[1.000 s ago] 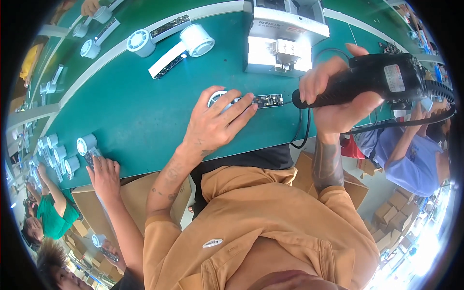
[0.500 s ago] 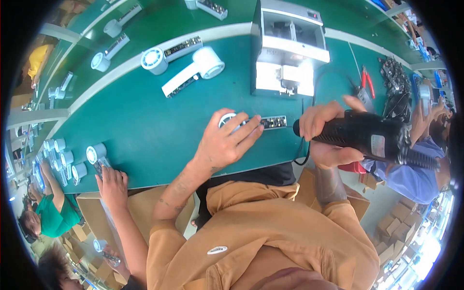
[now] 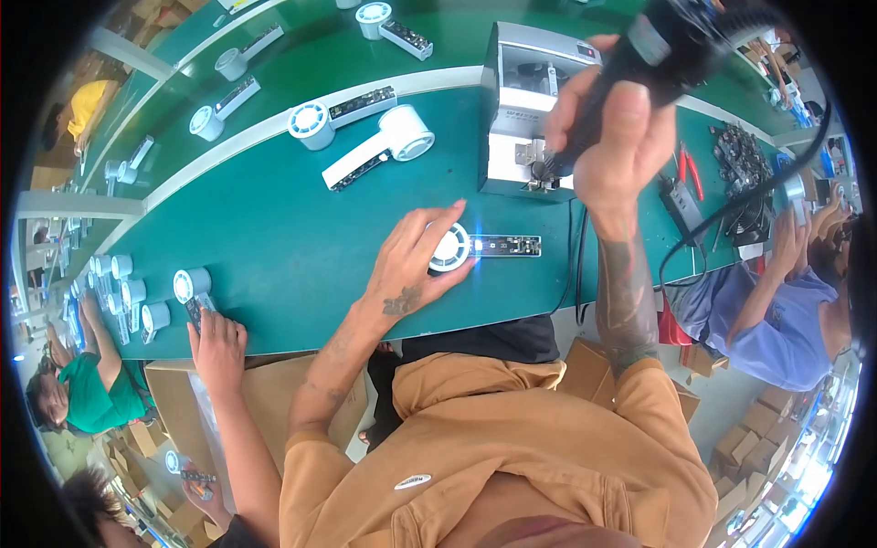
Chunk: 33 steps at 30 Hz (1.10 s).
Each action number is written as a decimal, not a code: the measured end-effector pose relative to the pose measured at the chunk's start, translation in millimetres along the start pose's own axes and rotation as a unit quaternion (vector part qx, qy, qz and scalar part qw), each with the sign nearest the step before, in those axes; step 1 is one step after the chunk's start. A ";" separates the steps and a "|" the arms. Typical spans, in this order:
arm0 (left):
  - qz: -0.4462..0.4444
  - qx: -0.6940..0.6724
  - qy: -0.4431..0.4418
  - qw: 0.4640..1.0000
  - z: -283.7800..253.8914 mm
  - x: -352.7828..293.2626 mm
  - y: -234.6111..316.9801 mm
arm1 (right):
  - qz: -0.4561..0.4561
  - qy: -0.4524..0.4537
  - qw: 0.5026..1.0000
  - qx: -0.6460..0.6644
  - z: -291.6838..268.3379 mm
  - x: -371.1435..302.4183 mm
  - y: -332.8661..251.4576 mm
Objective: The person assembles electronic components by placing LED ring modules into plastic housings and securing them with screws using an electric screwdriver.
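My left hand (image 3: 416,260) grips the round head of a small white handheld fan (image 3: 513,245) lying on the green work mat. The fan's handle is uncovered and shows a dark circuit board, with a bright bluish light glowing near the head. Raised over the mat, my right hand (image 3: 614,151) is wrapped round a black electric screwdriver (image 3: 644,59). Its lower end is at the front pickup of a grey screw feeder (image 3: 516,119); I cannot tell whether the bit touches.
Beyond my left hand lie two more fans, one with its board showing (image 3: 313,125) and one white (image 3: 406,134). On the right are red-handled pliers (image 3: 690,172), a pile of dark parts (image 3: 738,155) and a black cable (image 3: 749,212). A co-worker's hand (image 3: 219,342) holds a fan at left.
My right hand has lifted the screwdriver away from the fan's handle, up and forward to the screw feeder. My left hand has shifted its grip round the fan head, and a light on the board now shows.
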<state>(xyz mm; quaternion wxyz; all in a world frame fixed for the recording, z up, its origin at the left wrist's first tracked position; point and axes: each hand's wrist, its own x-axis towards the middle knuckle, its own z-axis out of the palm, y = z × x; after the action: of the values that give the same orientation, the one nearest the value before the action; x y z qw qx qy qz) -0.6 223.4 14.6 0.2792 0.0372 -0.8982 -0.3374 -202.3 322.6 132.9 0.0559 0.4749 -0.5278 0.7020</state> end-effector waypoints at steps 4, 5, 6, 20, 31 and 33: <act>-0.011 0.001 -0.001 1.000 1.2 2.5 -1.4 | 0.037 0.007 0.999 0.007 -3.1 -12.7 -10.6; 0.002 -0.004 -0.001 1.000 1.4 3.8 -3.0 | 0.054 0.014 0.998 0.010 -1.0 -18.0 -12.9; 0.014 -0.008 -0.001 1.000 1.1 3.8 -4.0 | 0.101 0.032 0.994 0.041 4.6 -22.6 -18.2; 0.025 -0.028 -0.005 0.999 5.3 3.1 -4.0 | 0.149 -0.028 0.980 0.130 38.9 -48.7 -18.6; 0.081 -0.034 0.038 0.995 15.3 1.1 -7.0 | 0.158 0.011 0.945 0.286 20.9 -74.3 -1.0; 0.068 -0.007 0.034 0.997 10.8 -4.6 -2.9 | 0.184 -0.017 0.947 0.261 17.6 -77.2 -0.4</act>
<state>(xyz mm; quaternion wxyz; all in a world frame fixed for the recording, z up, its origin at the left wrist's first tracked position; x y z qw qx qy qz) -2.7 228.7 3.9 0.3318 -0.0149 -0.8864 -0.3225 -149.5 341.4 77.0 -0.2095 0.3793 -0.4053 0.8050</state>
